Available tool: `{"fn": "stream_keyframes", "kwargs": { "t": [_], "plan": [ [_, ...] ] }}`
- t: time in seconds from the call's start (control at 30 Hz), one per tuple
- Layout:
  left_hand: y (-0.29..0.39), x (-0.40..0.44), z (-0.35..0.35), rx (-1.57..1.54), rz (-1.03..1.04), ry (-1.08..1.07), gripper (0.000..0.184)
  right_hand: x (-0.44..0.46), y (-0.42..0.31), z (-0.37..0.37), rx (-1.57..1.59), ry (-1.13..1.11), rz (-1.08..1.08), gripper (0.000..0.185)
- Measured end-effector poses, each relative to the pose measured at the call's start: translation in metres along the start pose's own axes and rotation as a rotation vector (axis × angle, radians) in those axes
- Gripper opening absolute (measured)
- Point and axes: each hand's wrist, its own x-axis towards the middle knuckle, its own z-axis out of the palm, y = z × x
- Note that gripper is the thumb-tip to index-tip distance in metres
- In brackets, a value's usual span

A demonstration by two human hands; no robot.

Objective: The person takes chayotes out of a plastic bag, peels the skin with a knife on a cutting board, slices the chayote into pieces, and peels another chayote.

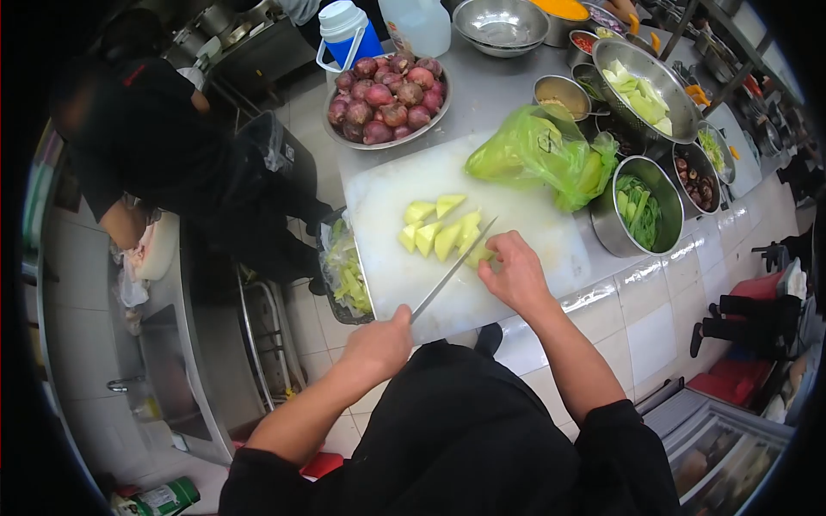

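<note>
My left hand [375, 346] is wrapped round the handle of a kitchen knife [453, 273]. Its long blade points up and right across a white cutting board [391, 297]. On the far side of the blade lie several pale green vegetable chunks [425, 238], cut into wedges. My right hand [519, 277], fingers bent, grips a pale green vegetable piece [479, 255] close to the blade; the fingers partly hide it. Behind, on the board's far edge, rests a thin green plastic bag [551, 148] with pale green vegetables in it.
A bowl of red onions [389, 101] stands at the far left of the board. To the right are a pot of leafy greens [637, 206] and a colander [650, 58] of cut vegetables. A bin of scraps [346, 271] sits below the left edge. Another person [194, 163] works at left.
</note>
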Motion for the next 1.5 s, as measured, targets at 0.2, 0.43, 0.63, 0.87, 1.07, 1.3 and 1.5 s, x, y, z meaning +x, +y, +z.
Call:
{"fn": "stream_keyframes", "kwargs": {
  "t": [0.2, 0.43, 0.63, 0.87, 1.07, 1.3, 1.5],
  "plan": [
    [0.013, 0.008, -0.024, -0.052, 0.032, 0.028, 0.024, -0.007, 0.002, -0.006, -0.039, 0.004, 0.007, 0.042],
    [-0.051, -0.018, -0.043, 0.014, -0.227, 0.227, 0.024, -0.003, -0.025, 0.014, -0.241, 0.047, -0.047, 0.099],
    [-0.091, 0.005, -0.014, -0.006, -0.158, 0.213, 0.03, 0.029, -0.06, 0.055, -0.427, 0.009, 0.023, 0.11],
    [-0.116, 0.026, 0.012, -0.874, 0.004, -0.298, 0.031, 0.031, -0.06, 0.058, -0.362, 0.064, -0.04, 0.077],
    [-0.097, 0.038, 0.018, -0.947, 0.086, -0.389, 0.03, 0.029, -0.036, 0.063, -0.252, 0.223, -0.133, 0.051],
    [-0.072, 0.046, -0.001, -0.931, 0.111, -0.357, 0.031, 0.042, -0.042, 0.06, -0.087, 0.356, -0.042, 0.038],
    [-0.079, 0.043, -0.011, -0.942, 0.164, -0.343, 0.031, 0.055, -0.045, 0.056, -0.094, 0.383, -0.124, 0.039]
  ]
}}
